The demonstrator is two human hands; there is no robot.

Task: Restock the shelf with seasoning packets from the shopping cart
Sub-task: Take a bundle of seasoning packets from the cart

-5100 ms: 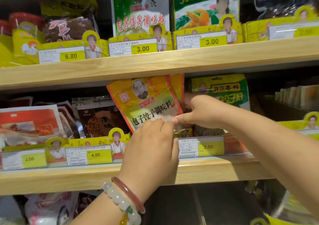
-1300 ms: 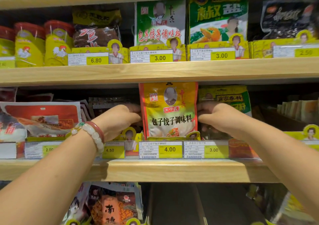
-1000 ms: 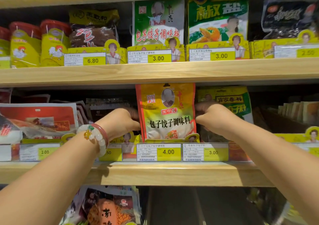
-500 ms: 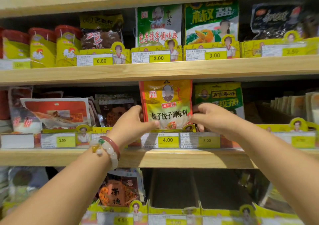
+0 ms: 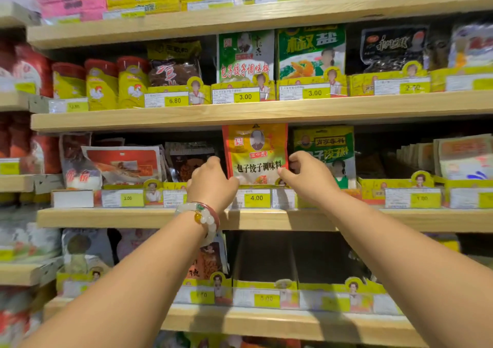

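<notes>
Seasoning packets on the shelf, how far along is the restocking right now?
One orange seasoning packet already stands upright above the 4.00 price tag. The left hand and right hand touch its lower edges, squaring it. The cart is out of view, so the remaining packets cannot be counted.

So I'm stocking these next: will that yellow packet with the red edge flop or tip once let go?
The yellow packet looks like a thin, glossy pouch, so probably light, bendy and a bit slippery. Standing upright behind the low yellow tray front, it may lean forward once the left hand and right hand release.
</notes>
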